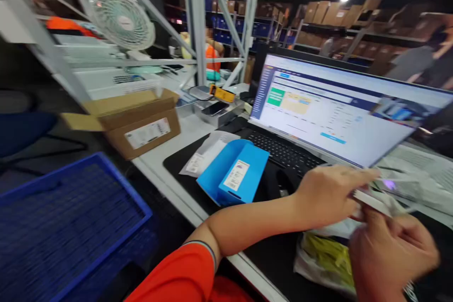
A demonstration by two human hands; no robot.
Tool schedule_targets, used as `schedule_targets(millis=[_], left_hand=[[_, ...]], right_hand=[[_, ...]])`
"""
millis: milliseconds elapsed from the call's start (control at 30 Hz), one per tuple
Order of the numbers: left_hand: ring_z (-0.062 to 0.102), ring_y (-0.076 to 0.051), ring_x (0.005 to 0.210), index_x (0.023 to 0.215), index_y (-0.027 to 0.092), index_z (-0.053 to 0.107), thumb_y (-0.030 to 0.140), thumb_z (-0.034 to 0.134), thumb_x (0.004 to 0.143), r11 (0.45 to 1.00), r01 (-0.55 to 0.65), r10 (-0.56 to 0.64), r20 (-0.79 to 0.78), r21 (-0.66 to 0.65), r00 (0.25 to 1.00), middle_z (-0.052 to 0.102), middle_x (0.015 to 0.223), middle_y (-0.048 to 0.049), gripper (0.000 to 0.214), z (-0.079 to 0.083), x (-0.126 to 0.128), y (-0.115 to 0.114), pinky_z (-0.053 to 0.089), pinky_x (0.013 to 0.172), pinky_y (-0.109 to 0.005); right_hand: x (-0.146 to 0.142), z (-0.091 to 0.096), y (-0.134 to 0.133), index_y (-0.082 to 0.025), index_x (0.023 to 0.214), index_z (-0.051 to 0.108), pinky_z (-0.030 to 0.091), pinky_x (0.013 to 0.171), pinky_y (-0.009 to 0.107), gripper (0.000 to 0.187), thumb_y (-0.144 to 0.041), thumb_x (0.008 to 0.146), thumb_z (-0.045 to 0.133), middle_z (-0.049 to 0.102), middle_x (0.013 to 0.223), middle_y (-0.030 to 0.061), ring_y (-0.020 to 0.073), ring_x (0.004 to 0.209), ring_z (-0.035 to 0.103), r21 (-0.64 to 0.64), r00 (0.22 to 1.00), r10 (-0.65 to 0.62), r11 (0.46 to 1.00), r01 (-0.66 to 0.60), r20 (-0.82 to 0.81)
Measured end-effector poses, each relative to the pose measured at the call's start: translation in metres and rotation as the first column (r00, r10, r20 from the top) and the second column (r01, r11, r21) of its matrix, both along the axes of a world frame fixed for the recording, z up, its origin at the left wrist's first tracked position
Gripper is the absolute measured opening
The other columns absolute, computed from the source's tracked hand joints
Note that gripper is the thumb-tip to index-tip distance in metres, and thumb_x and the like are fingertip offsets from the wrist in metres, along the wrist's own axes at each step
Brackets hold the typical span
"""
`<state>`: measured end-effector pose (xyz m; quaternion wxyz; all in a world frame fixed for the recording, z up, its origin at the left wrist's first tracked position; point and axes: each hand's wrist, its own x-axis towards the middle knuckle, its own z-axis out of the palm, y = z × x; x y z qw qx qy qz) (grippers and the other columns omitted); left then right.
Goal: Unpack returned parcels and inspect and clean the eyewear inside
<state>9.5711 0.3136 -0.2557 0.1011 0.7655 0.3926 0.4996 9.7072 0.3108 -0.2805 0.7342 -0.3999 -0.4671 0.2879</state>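
My left hand (pixel 323 196) reaches across the desk from the lower left, its fingers pinching a white strip (pixel 373 202) that looks like paper or a label. Just below it, my right hand (pixel 394 247) is closed on the same strip; motion blur softens both hands. Under them lies a clear plastic bag (pixel 327 257) with something yellow-green inside. An open blue box (pixel 244 172) with a white label rests on the black mat to the left of my left forearm. Partly behind that box is a white plastic bag (pixel 205 153) with a printed label.
Beyond the mat stand a black keyboard (pixel 283 148) and a large monitor (pixel 318 108). An open cardboard box (pixel 141 122) sits at the desk's left edge, with a blue crate (pixel 71 226) below. A metal frame post (pixel 198 23) rises behind. Several people are in the background.
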Motion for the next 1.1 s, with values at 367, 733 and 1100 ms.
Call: schedule_targets(millis=[367,733,1100], left_hand=[[0.07,-0.023,0.105,0.118,0.022,0.072,0.017,0.068,0.08,0.956,-0.286,0.282,0.068,0.065,0.957,0.076,0.115,-0.0035,0.039,0.0,0.001,0.01,0.041,0.115,-0.051],[0.07,-0.023,0.11,0.123,0.023,0.071,0.012,0.069,0.079,0.99,-0.127,0.127,0.002,-0.06,0.992,0.074,0.12,-0.003,0.046,0.014,-0.022,0.01,0.032,0.122,-0.055],[0.069,-0.021,0.111,0.123,0.026,0.07,0.012,0.065,0.079,0.997,0.011,-0.02,-0.115,-0.078,0.993,0.073,0.122,-0.0008,0.046,0.013,-0.02,0.005,0.016,0.125,-0.061]], right_hand=[[0.043,0.031,0.041,-0.022,0.058,0.037,0.035,0.05,0.025,0.057,-0.049,0.064,0.087,0.044,0.057,-0.0053,0.0108,0.054,0.041,-0.075,0.933,0.35,0.931,-0.356,-0.087],[0.142,0.078,-0.029,-0.025,0.062,0.034,0.014,0.046,0.032,0.036,-0.02,0.083,0.062,0.03,0.058,-0.0024,0.0138,0.052,0.023,0.101,0.696,-0.256,0.961,0.256,0.67],[0.098,0.074,-0.007,-0.023,0.06,0.034,0.024,0.048,0.025,0.031,-0.017,0.076,0.06,0.037,0.053,-0.0061,0.0104,0.051,0.03,-0.071,0.505,0.218,0.953,-0.295,0.835]])
